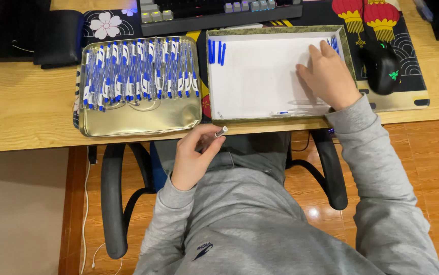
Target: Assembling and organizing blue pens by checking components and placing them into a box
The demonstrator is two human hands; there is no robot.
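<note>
Left hand (193, 158): closed around a thin clear plastic pen barrel (220, 132), its tip poking out above the fingers.
Right hand (326, 76): loose, holding nothing, resting inside the white shallow tray (260, 76) beside blue caps (216, 52).
Handling: probably light, stiff, slippery; best pinched mid-barrel.

Grey sweatshirt, long ribbed-cuff sleeves on 2 arms, small dark emblem on chest, bare hands

No packages, labels, signs or screens anywhere on the desk
</note>
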